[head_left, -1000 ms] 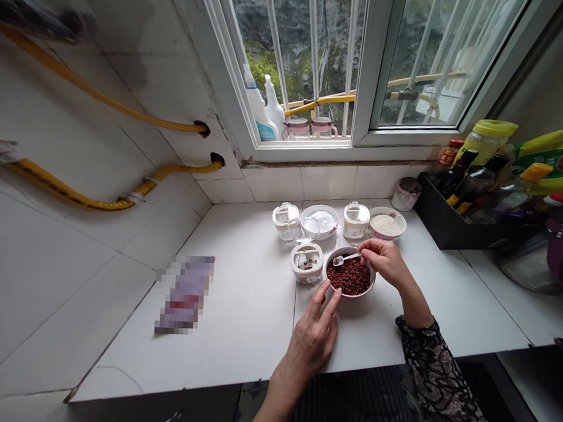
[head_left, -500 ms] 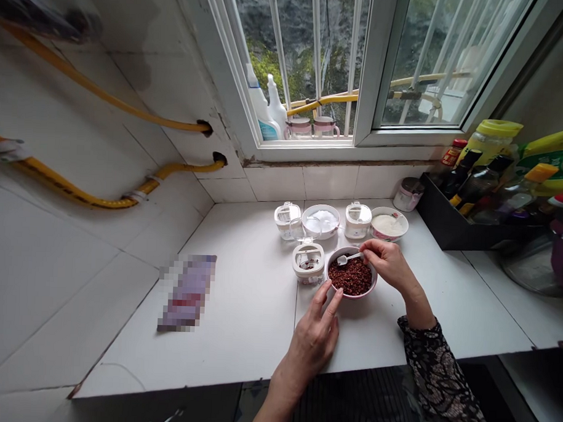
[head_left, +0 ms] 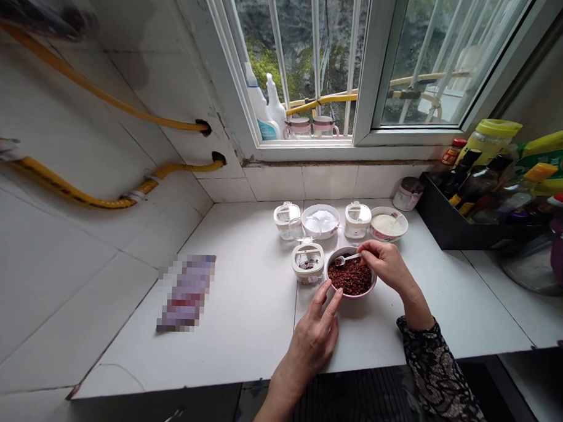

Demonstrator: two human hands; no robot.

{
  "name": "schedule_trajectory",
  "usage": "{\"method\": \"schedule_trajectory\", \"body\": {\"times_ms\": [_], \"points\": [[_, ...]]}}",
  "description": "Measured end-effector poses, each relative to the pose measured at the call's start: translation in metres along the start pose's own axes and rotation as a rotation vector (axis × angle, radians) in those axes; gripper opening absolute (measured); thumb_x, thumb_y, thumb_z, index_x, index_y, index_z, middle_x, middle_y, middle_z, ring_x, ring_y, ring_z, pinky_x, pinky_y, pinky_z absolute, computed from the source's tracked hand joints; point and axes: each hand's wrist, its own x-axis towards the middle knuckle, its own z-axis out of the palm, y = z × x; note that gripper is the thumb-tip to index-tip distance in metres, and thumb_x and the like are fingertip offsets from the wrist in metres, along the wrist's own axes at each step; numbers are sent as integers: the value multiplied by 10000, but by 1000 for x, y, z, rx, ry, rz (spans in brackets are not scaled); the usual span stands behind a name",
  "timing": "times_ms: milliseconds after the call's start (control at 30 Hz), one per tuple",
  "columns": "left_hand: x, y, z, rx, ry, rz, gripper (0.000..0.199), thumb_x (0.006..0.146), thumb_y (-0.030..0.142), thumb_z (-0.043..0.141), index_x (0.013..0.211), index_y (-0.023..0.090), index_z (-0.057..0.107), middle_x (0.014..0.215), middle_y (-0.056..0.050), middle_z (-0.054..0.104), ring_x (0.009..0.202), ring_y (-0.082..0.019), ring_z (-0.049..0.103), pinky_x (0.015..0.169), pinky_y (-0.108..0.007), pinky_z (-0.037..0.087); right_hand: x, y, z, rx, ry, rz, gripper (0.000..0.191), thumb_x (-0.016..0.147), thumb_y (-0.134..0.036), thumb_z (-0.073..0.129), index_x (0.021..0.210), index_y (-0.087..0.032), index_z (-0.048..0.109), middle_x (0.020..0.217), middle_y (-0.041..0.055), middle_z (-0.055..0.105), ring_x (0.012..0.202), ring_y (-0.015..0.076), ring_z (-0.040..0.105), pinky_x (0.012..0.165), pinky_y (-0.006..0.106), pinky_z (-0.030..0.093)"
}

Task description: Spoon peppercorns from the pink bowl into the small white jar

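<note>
A small white spoon (head_left: 349, 259) is pinched by its handle in my right hand (head_left: 385, 262). Its scoop end lies at the surface of the dark red peppercorn-like grains (head_left: 353, 278), which fill a round bowl with a pink rim (head_left: 374, 287). My left hand (head_left: 315, 335) has its fingers stretched out and apart, two fingertips against the bowl's near left side. Just left of the bowl stands a clear seasoning jar (head_left: 308, 263) with a white-framed top and a few dark grains inside.
Behind stand two more clear jars (head_left: 287, 221) (head_left: 357, 220), a bowl of white granules (head_left: 320, 221) and a bowl of off-white powder (head_left: 389, 224). A black bottle bin (head_left: 470, 233) and a lidded jar (head_left: 407, 194) are to the right. A blurred purple packet (head_left: 186, 294) lies left.
The spoon's scoop has dipped and turned slightly leftward in the grains, showing less white. My right hand has shifted a little with it. My left hand stays against the bowl.
</note>
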Motion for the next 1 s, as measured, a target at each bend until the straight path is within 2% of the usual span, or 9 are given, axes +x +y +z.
{"method": "schedule_trajectory", "body": {"times_ms": [400, 600, 700, 833, 933, 1000], "points": [[-1, 0, 1, 0, 1, 0, 706, 946, 12, 448, 1600, 197, 256, 1563, -197, 386, 1451, -287, 443, 1075, -408, 545, 0, 2, -2, -35, 19, -28, 193, 822, -240, 503, 797, -194, 689, 644, 27, 683, 624, 193, 630, 641, 324, 481], [1, 1, 0, -3, 8, 1, 707, 944, 10, 449, 1599, 199, 261, 1568, -191, 383, 1456, -282, 435, 1081, -408, 540, 2, -1, -3, 131, 27, 87, 167, 768, -269, 542, 760, -182, 685, 596, 14, 670, 597, 177, 629, 629, 311, 483], [0, 1, 0, -2, 1, -2, 709, 945, 15, 450, 1602, 199, 256, 1567, -193, 386, 1443, -285, 453, 1070, -406, 549, 3, -1, -6, 244, 32, 152, 161, 728, -293, 577, 736, -173, 685, 570, 11, 659, 541, 153, 582, 553, 280, 452], [0, 0, 0, 5, 1, -2, 726, 946, 19, 447, 1611, 217, 231, 1584, -182, 375, 1431, -282, 471, 1061, -407, 556, 4, -2, -10, 382, 8, 191, 189, 693, -334, 638, 749, -163, 694, 555, 4, 650, 422, 100, 442, 414, 237, 338], [-1, 0, 1, 5, 1, 2, 740, 946, 22, 444, 1618, 222, 205, 1607, -179, 342, 1429, -281, 474, 1055, -402, 560, 3, -7, -5, 431, 12, 122, 194, 729, -349, 656, 773, -164, 693, 566, 5, 653, 398, 87, 416, 392, 231, 327], [-1, 0, 1, 4, -2, 2, 745, 947, 27, 447, 1621, 221, 196, 1611, -179, 336, 1430, -284, 471, 1053, -401, 563, 1, -12, 6, 405, 72, 3, 183, 797, -346, 634, 806, -172, 690, 592, 10, 662, 421, 103, 463, 413, 242, 372]]}}
